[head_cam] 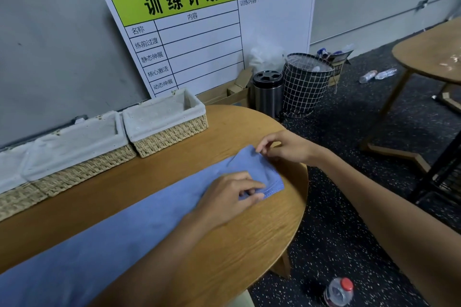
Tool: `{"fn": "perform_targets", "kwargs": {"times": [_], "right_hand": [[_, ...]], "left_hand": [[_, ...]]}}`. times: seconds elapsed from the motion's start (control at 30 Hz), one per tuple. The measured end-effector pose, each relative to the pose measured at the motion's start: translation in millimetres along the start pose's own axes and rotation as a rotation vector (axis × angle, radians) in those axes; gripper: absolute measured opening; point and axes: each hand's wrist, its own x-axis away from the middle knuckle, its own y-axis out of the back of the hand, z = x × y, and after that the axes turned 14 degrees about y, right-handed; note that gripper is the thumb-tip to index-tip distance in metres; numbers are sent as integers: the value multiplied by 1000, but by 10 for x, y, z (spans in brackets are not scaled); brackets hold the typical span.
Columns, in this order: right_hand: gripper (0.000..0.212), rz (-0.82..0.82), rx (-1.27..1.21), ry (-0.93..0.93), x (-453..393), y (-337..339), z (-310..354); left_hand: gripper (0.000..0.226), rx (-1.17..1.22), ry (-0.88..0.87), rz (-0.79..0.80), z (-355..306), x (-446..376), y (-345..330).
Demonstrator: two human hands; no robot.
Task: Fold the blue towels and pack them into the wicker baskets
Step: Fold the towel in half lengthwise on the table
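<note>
One blue towel (119, 227) lies as a long strip across the round wooden table (249, 244), its near end cut off at the lower left. The left hand (229, 197) pinches the stitched far corner; the right hand (282, 147) pinches the opposite corner. Three wicker baskets line the wall: the right basket (169, 132), middle basket (82, 154) and a cropped left basket (15, 197). Their white fabric liners hold nothing visible.
</note>
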Motion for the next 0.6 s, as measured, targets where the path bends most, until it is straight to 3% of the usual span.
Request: {"fn": "perform_targets", "kwargs": {"times": [0.1,0.2,0.3,0.43,0.6], "right_hand": [[15,-75,51,48,91,-45,25],[26,-64,262,97,150,-170,8],[34,-92,308,57,181,-190,49],[32,-83,142,14,236,-81,138],[33,26,307,-46,297,-154,87]], "left_hand": [[24,56,59,-138,40,-159,118],[24,-24,212,-248,297,-446,164],[28,-212,315,-170,472,-623,76],[30,-268,324,-191,470,-682,56],[33,-357,280,-116,427,-718,71]]}}
